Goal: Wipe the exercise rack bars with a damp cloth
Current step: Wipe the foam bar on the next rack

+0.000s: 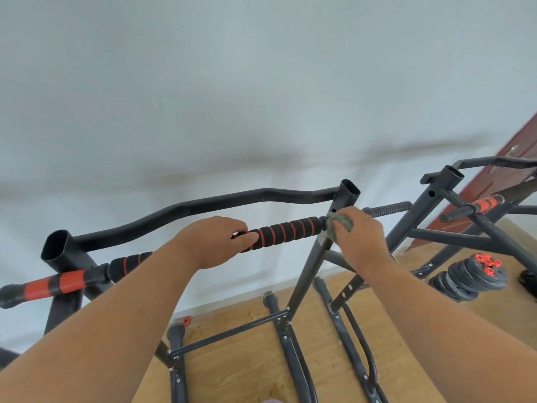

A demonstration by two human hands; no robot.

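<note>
Right hand (359,238) grips the crumpled grey-green damp cloth (340,223) against the black-and-red foam-padded horizontal bar (286,231) at its right-hand joint; left hand (216,242) clasps that bar. No wet sheen is discernible, so progress is uncertain; far curved black steel bar (203,205) and lower frame probably remain.

Two hands (215,242) (360,237), one cloth (341,223), two racks (313,266) (447,196), one plate stack (470,277)

a black rack (315,258) with a wavy top bar (203,205); its black-and-red foam bar (286,230) runs level; a bunched grey-green cloth (340,223) presses its right end.
</note>
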